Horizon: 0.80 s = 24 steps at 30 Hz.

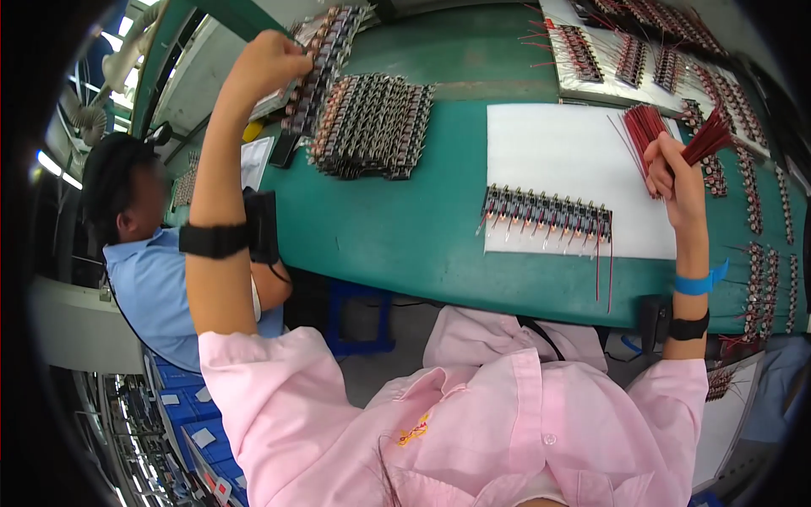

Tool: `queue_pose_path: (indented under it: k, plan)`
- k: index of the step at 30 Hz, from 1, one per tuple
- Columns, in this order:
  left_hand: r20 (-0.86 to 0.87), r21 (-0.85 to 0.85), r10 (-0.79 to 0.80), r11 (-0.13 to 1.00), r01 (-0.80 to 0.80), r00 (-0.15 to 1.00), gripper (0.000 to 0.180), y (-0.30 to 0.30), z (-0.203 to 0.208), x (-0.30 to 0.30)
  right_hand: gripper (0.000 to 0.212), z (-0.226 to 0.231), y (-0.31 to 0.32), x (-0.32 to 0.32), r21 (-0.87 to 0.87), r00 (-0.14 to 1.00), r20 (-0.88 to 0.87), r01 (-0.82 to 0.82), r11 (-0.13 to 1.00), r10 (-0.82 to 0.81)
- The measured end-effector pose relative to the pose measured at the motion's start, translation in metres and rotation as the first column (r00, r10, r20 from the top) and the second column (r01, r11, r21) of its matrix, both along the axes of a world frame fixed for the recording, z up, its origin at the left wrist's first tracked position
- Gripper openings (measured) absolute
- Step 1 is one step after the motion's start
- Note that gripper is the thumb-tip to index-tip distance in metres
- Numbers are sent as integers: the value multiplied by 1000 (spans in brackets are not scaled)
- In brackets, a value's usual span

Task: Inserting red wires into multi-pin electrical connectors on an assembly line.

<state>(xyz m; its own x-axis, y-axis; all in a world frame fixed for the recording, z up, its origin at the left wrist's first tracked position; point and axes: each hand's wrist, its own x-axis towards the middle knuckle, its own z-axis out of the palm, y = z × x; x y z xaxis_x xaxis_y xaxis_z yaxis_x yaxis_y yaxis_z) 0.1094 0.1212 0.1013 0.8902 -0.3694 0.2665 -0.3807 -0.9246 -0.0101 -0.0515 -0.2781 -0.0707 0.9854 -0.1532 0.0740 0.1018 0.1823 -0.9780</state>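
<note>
Across the green bench (380, 245), head view: both arms reach fwd & well apart. L hand (266, 68) is at upper L, fingers bent in against the near side of a board strip (325, 59) w/ many small dark components; fingertips partly hidden, so can't tell if they pinch it or just touch. That strip lies tilted along the L side of a thick stack of boards (372, 127), several layers high.

R hand (676, 173) is over the R side of a white foam sheet (541, 144), fingers closed firmly round thin red wires (712, 139); wire ends fan out on both sides of the fist, 1 bunch or 2 can't tell. On the sheet's lower part, well L of R hand, lies a single row of joined boards (549, 215), w/ a couple of red leads hanging from its R end past the sheet's edge.

Upper R: pale panel (591, 34) w/ more wired boards in rows; others run down the bench's R side. Black band (213, 241) on L forearm; blue strap (697, 283) on R wrist, another dark band just below it. Far L, a co-worker in blue shirt (139, 270); blue stool (359, 321) under bench.
</note>
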Motion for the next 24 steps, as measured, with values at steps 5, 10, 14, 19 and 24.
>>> queue_pose_path:
  k: [5,10,14,19,24]
  plan:
    - [-35,-106,188,976,-191,981,23,40,-32,-66,29,0,3,-1,-16,1000,12,-19,1000,20]
    - [-129,-178,119,974,-142,984,14,80,-96,-114,29,-1,-1,-4,-31,1000,-4,-13,999,13]
    - [-111,-130,239,959,-253,965,15,108,-142,-152,28,4,6,-5,-21,999,1,-34,999,34]
    - [-205,1,412,907,-421,888,16,113,-166,-138,29,4,10,-6,6,999,-14,-39,999,39]
    - [-315,82,494,865,-495,810,18,106,-169,-120,29,6,19,-6,-16,998,-62,-25,1000,24]
